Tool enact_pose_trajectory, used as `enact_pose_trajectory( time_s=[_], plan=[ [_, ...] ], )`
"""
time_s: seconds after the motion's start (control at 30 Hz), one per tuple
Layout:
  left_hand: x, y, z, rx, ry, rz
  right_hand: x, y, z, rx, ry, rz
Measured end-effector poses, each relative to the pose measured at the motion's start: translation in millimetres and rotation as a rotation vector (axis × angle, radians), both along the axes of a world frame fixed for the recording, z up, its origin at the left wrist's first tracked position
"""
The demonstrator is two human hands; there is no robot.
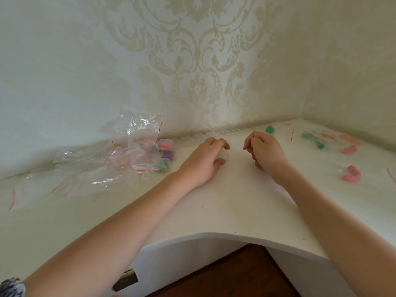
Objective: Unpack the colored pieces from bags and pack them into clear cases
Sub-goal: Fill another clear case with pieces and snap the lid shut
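Observation:
My left hand rests on the white table, its fingers curled over a small clear case that is mostly hidden under them. My right hand is beside it, a short gap away, fingers curled shut with nothing showing in them. A row of empty clear cases lines the wall behind my left hand. Filled cases lie to the left: pink, purple, green. A loose green piece sits beyond my right hand. Pink pieces lie at the right.
Empty zip bags with red strips are heaped at the left, one standing against the wall. At the right, bags hold green, orange and pink pieces. The table's front edge curves inward near me. Walls close the back and right.

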State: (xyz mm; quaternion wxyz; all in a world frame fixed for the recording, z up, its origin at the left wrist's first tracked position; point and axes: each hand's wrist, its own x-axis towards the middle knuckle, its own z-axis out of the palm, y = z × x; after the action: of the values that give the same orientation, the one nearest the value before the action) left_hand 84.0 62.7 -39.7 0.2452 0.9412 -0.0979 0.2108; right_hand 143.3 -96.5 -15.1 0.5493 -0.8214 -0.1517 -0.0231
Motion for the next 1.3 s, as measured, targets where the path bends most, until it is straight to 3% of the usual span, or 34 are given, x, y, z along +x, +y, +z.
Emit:
enact_pose_trajectory(
  time_s=[0.17, 0.27, 0.53, 0.9, 1.1, 1.2, 1.3],
  plan=[
    [-5.4, -5.8, 6.1, -0.158, -0.192, -0.028, -9.0, 2.9, 1.4, -0.087, -0.044, 0.06],
    [-10.6, -11.7, 10.9, -0.084, -0.302, -0.051, -15.5, 7.5, -0.5, -0.192, -0.11, 0.123],
    [-17.4, -15.3, 16.5, 0.033, -0.254, -0.036, -27.1, 11.0, 2.4, -0.371, -0.231, 0.145],
    [-9.3, -9.3, 13.0, -0.147, -0.293, -0.065, -26.7, 11.4, 0.2, -0.178, -0.199, 0.258],
    [-6.2, -8.9, 14.5, -0.512, -0.154, -0.049, -23.3, 10.4, -2.5, -0.075, -0.25, 0.243],
    [-7.1, -7.7, 14.2, -0.526, -0.08, -0.077, -24.1, 10.4, -1.7, -0.104, -0.256, 0.256],
    [-7.3, -6.5, 17.1, -0.538, -0.139, -0.055, -24.8, 9.9, -0.5, -0.022, -0.188, 0.289]
  ],
)
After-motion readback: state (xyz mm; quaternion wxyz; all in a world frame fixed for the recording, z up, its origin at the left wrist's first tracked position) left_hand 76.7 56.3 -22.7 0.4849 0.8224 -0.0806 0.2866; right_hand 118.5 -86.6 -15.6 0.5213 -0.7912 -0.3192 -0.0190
